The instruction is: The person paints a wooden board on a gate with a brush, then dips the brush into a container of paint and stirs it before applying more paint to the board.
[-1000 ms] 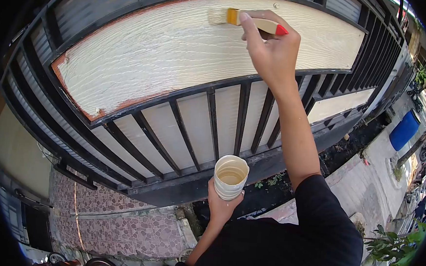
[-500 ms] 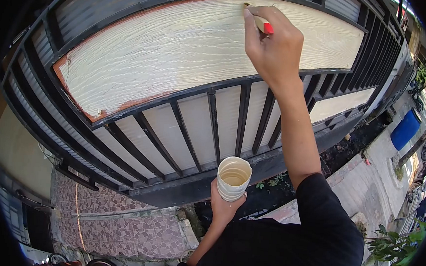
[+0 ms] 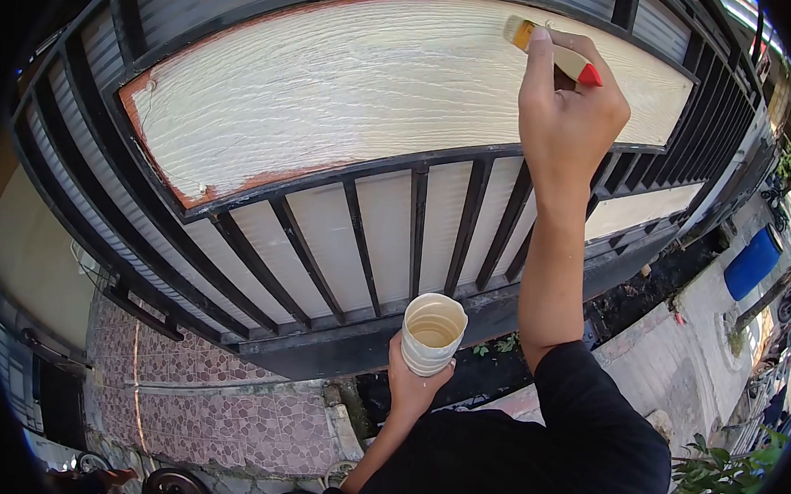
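Observation:
My right hand [image 3: 575, 99] grips a paintbrush [image 3: 565, 62] with a pale handle and a red tip. The brush's bristles lie against the upper part of a cream-painted, wood-grained panel [image 3: 351, 90], right of its middle. Reddish-brown shows along the panel's left end and parts of its top and bottom edges. Lower down, my left hand [image 3: 412, 384] is wrapped round a ribbed, cut-off plastic container [image 3: 432, 351] with an uneven rim. Pale liquid sits inside it. The container is upright, below the panel and in front of the bars.
Black metal fence bars [image 3: 359, 245] frame the panel and run below it. A dark drainage ditch [image 3: 632, 298] lies along the fence's foot. Patterned paving [image 3: 248, 428] is at lower left. A blue barrel [image 3: 753, 262] stands on the concrete at right, above a leafy plant [image 3: 726, 475].
My right hand has moved right with the paintbrush, and its bristles now show more fully. The view has shifted slightly. My left hand keeps hold of the container.

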A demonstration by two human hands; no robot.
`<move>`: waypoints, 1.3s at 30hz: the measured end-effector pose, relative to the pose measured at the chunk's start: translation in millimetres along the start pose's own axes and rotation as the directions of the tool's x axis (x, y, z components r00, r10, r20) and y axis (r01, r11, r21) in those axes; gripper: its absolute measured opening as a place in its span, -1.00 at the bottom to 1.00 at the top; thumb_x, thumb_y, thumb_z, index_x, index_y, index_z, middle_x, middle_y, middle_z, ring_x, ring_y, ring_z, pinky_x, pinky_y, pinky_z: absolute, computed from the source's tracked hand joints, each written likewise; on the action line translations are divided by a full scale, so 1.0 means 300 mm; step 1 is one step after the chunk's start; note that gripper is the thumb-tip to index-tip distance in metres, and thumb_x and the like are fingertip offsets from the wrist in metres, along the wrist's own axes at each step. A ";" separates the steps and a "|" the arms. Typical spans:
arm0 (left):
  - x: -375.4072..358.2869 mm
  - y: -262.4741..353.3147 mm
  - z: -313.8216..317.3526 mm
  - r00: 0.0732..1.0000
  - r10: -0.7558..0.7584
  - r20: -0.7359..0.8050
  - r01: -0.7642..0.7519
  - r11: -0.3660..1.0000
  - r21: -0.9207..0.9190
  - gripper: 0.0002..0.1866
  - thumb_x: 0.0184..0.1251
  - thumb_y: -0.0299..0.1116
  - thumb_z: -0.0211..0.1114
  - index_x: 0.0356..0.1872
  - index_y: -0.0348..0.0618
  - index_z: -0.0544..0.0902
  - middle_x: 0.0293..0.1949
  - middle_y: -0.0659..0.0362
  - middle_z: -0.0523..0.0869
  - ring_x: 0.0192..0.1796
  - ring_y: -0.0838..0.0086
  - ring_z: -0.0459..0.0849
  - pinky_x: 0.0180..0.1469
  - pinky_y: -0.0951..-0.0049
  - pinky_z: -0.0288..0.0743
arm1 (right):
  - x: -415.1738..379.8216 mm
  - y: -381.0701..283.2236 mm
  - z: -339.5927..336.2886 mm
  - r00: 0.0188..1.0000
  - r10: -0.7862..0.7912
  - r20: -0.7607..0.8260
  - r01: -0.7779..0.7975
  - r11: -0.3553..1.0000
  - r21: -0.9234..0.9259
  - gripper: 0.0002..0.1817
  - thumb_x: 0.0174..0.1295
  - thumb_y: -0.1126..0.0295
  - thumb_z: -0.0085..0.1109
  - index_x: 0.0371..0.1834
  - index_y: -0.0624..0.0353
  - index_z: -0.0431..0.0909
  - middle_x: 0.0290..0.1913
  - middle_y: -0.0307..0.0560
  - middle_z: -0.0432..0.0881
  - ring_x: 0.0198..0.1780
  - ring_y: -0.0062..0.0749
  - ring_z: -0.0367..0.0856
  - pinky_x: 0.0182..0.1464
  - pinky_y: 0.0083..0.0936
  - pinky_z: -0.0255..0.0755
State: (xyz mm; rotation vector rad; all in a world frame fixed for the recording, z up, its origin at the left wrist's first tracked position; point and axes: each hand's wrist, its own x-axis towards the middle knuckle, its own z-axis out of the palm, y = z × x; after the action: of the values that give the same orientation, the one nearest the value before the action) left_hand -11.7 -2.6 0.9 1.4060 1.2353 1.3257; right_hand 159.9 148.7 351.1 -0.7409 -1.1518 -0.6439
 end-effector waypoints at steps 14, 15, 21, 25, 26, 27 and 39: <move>-0.003 -0.007 0.005 0.999 -0.006 0.038 0.008 0.998 -0.055 -0.01 0.07 -0.34 0.81 0.51 -0.27 0.41 0.30 -0.06 0.70 0.38 0.15 0.74 0.46 0.12 0.57 | -0.128 -0.269 0.276 0.904 -0.345 0.252 0.189 0.851 0.489 -0.94 0.42 0.52 0.40 -0.20 0.28 0.72 -0.35 0.05 0.71 -0.40 -0.05 0.70 -0.30 -0.29 0.56; -0.003 -0.001 0.005 0.999 -0.003 0.040 0.005 0.998 -0.055 -0.01 0.07 -0.34 0.81 0.51 -0.27 0.41 0.30 -0.06 0.70 0.38 0.15 0.74 0.46 0.12 0.57 | -0.124 -0.259 0.250 0.918 -0.260 0.300 0.080 0.861 0.502 -0.92 0.44 0.49 0.42 -0.18 0.30 0.75 -0.33 0.04 0.76 -0.39 -0.17 0.72 -0.30 -0.35 0.55; -0.017 -0.006 0.006 0.999 -0.009 0.035 0.010 0.999 -0.035 -0.01 0.06 -0.34 0.82 0.51 -0.27 0.41 0.31 -0.07 0.69 0.37 0.14 0.74 0.45 0.11 0.57 | -0.082 0.060 0.052 0.909 0.263 0.325 -0.362 0.883 0.298 -0.79 0.52 0.35 0.48 -0.12 0.34 0.85 -0.28 -0.13 0.85 -0.35 -0.58 0.68 -0.26 -0.56 0.52; -0.025 -0.004 -0.005 0.999 -0.020 0.034 0.022 0.998 -0.059 0.00 0.05 -0.34 0.81 0.52 -0.27 0.41 0.30 -0.06 0.69 0.37 0.13 0.74 0.45 0.11 0.57 | -0.047 0.208 -0.100 0.920 0.341 0.191 -0.365 0.924 0.109 -0.77 0.54 0.33 0.48 -0.09 0.34 0.87 -0.27 -0.12 0.87 -0.35 -0.57 0.72 -0.23 -0.57 0.56; -0.023 -0.002 -0.011 0.999 -0.026 0.033 0.028 0.998 -0.057 0.00 0.05 -0.35 0.81 0.52 -0.27 0.41 0.30 -0.06 0.69 0.38 0.13 0.74 0.45 0.11 0.57 | -0.039 0.208 -0.124 0.953 0.282 0.115 -0.289 0.956 0.051 -0.78 0.53 0.35 0.47 -0.10 0.34 0.87 -0.27 -0.09 0.88 -0.36 -0.52 0.75 -0.24 -0.53 0.58; -0.021 -0.006 -0.019 0.999 -0.022 0.029 0.023 0.998 -0.055 0.00 0.05 -0.35 0.81 0.52 -0.27 0.41 0.30 -0.06 0.69 0.38 0.13 0.74 0.45 0.11 0.57 | -0.028 0.194 -0.129 0.976 0.214 0.042 -0.214 0.977 -0.014 -0.79 0.52 0.36 0.47 -0.11 0.34 0.87 -0.26 -0.06 0.90 -0.36 -0.47 0.79 -0.24 -0.49 0.59; -0.022 -0.025 -0.153 1.000 -0.021 0.006 0.021 0.995 -0.095 -0.02 0.09 -0.36 0.82 0.51 -0.29 0.41 0.30 -0.07 0.74 0.36 0.18 0.76 0.43 0.15 0.60 | -0.226 -0.359 0.317 0.956 -0.196 0.218 0.129 0.949 0.289 -0.93 0.31 0.59 0.45 -0.19 0.36 0.80 -0.28 0.10 0.74 -0.30 -0.05 0.75 -0.25 -0.29 0.58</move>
State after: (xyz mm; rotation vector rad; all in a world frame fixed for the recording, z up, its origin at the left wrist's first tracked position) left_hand -58.0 -10.4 -2.9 1.3251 1.1653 1.3483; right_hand 3.5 164.2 327.6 -0.5005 -1.5075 -0.5264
